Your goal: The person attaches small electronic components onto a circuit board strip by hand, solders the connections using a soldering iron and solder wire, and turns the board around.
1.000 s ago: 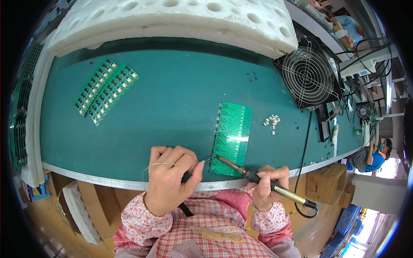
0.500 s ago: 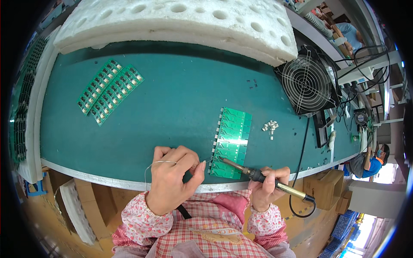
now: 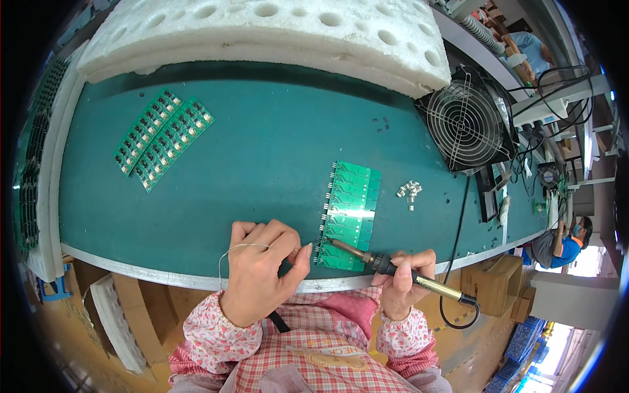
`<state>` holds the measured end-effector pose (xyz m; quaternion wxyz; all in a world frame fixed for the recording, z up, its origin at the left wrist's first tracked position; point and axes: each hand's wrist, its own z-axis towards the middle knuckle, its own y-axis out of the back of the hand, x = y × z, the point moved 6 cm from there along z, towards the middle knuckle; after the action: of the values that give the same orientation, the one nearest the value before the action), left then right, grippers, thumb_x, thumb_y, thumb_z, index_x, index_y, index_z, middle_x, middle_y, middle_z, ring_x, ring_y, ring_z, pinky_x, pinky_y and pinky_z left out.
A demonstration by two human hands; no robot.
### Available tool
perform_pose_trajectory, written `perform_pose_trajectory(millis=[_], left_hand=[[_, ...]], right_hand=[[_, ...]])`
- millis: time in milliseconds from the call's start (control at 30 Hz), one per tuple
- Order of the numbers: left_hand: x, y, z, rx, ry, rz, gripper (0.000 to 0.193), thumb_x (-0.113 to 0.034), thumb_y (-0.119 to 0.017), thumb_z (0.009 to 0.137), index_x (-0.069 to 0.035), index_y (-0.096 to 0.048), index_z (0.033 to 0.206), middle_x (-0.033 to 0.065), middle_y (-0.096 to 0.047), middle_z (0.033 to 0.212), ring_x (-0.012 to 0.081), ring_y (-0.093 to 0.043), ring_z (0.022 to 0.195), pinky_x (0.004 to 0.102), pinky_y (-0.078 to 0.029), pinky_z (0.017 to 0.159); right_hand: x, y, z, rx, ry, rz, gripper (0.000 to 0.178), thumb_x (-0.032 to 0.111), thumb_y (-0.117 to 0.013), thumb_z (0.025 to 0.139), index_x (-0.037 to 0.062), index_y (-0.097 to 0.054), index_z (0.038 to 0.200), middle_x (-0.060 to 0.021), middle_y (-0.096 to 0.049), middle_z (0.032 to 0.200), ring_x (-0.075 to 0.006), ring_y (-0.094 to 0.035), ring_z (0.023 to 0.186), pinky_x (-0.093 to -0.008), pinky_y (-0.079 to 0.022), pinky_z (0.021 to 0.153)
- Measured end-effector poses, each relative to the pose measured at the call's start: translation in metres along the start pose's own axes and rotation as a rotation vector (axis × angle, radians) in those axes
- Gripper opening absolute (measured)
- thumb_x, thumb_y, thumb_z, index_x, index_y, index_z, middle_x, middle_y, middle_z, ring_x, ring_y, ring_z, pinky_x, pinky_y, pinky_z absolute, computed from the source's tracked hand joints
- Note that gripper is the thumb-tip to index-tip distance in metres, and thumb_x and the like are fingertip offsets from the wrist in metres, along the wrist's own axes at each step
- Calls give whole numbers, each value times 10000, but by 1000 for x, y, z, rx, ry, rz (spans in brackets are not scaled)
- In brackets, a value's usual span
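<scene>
A green circuit board panel (image 3: 351,209) lies near the front edge of the bench, with a row of pins along its left side. My right hand (image 3: 407,283) grips a soldering iron (image 3: 381,263), its tip touching or just above the lower left part of that panel. In the closed fingers of my left hand (image 3: 263,268) is a thin solder wire (image 3: 224,261), which loops over the back of the hand. The wire's end comes close to the iron's tip at the pins; whether they touch is too small to tell.
Two populated circuit board strips (image 3: 164,139) lie at the left. Small silvery connectors (image 3: 411,192) are heaped right of the panel. A white foam block (image 3: 262,42) spans the back, and a fan (image 3: 464,121) stands at the back right. The iron's black cable (image 3: 458,229) crosses the bench edge.
The whole view has shifted very slightly. Both hands keep their grips, and the iron's tip stays at the panel's lower left pins.
</scene>
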<state>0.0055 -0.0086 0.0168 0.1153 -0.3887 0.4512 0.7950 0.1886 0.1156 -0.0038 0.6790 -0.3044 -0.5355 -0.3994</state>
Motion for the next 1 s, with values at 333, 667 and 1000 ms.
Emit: perform_pose_trajectory(millis=[333,667,1000], left_hand=[[-2,0,-3,-20,-20,31,162,-65,-699,725,-92,-547,677,1,-593,778,192,-483,660,323,-342,689],[0,4,-10,-31,-23,-17,152,-66,-679,752,-84,-538,697,5,-583,771,186,-531,659,336,-357,729],[-2,2,-9,22,-50,-12,131,-59,-680,723,-74,-553,695,1,-595,792,187,-536,670,340,-358,759]], right_hand=[[0,0,-3,33,35,-33,245,199,-585,911,11,-435,869,-86,-559,602,-125,-567,441,-248,-450,439],[1,5,-5,-97,59,75,234,198,-518,932,5,-408,859,-58,-466,651,-99,-465,379,-215,-398,368],[-2,6,-9,-15,63,69,210,170,-524,928,12,-397,874,-73,-482,654,-109,-482,406,-222,-408,379]])
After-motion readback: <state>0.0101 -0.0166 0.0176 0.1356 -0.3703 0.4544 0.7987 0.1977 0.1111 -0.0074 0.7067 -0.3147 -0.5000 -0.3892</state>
